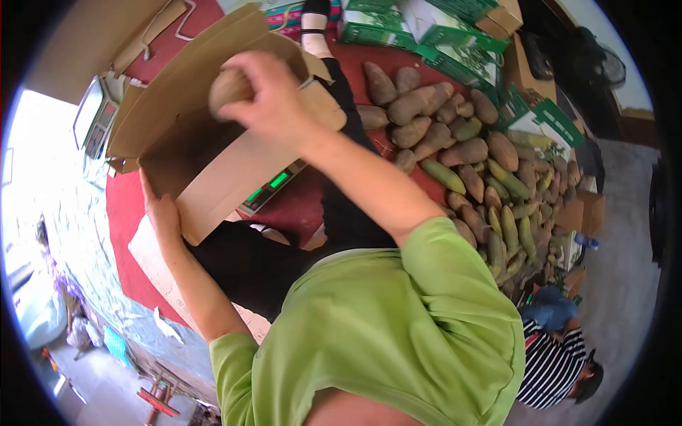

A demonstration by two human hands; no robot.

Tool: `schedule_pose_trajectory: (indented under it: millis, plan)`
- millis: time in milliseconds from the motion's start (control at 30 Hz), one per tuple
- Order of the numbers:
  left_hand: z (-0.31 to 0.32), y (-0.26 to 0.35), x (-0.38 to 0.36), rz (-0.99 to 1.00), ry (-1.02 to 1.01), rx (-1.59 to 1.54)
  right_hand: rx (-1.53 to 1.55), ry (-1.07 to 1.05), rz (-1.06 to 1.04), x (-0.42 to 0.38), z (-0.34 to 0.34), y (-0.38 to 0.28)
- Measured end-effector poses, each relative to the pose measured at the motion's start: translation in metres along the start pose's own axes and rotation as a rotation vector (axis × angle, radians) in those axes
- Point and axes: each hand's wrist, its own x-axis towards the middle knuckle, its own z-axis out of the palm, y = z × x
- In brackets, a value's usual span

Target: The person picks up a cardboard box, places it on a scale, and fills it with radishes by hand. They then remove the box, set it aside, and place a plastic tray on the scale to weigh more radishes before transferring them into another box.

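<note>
My right hand (pixel 268 96) is closed round a brown, rounded vegetable (pixel 231 92) and holds it over the open cardboard box (pixel 170 135). Motion blurs this hand a little, and the vegetable's exact kind is hard to make out. At the near left corner of the box, my left hand (pixel 165 216) grips the cardboard wall beside the raised flap (pixel 234 174). The box's bottom lies in shadow, so its contents are hidden. Under the flap shows a scale (pixel 273 186) with lit green displays.
A large heap of brown and green oblong vegetables (pixel 462 153) covers the red floor covering (pixel 302 209) to the right. Green-and-white cartons (pixel 455 60) stand behind it. Another scale (pixel 99 117) is at the left. A person in a striped top (pixel 550 366) sits low at bottom right.
</note>
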Motion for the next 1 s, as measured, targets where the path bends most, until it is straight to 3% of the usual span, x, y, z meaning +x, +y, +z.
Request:
schedule_pose_trajectory:
  millis: [100,133,233,367,467,567,700,900,933,1000]
  plan:
    - [0.003,-0.012,0.004,0.053,0.020,0.005,0.157,-0.122,0.020,-0.023,0.040,0.002]
    - [0.002,-0.017,0.007,0.047,0.004,0.004,0.240,-0.166,0.085,-0.029,0.039,-0.007]
    - [0.001,-0.012,0.006,0.006,-0.032,0.025,0.227,-0.187,0.022,-0.037,0.029,-0.021]
    - [0.002,-0.005,0.004,-0.028,-0.024,0.016,0.304,-0.142,0.082,-0.039,-0.005,-0.023]
    - [0.003,-0.009,0.005,0.021,-0.017,0.058,0.233,0.019,-0.029,-0.045,-0.043,-0.005]
    - [0.005,0.003,-0.001,0.048,-0.017,0.063,0.109,0.090,0.147,-0.069,-0.089,0.022]
    - [0.004,0.007,-0.004,0.015,-0.025,0.069,-0.156,0.222,0.320,-0.120,-0.154,0.075]
    - [0.003,0.003,-0.004,0.017,-0.031,0.090,-1.101,-0.033,0.669,-0.237,-0.284,0.137]
    - [0.003,0.000,-0.002,0.014,-0.024,0.094,-1.231,-0.118,0.853,-0.243,-0.304,0.132]
    - [0.002,-0.005,-0.001,0.037,-0.032,0.075,-1.475,-0.165,0.975,-0.285,-0.356,0.152]
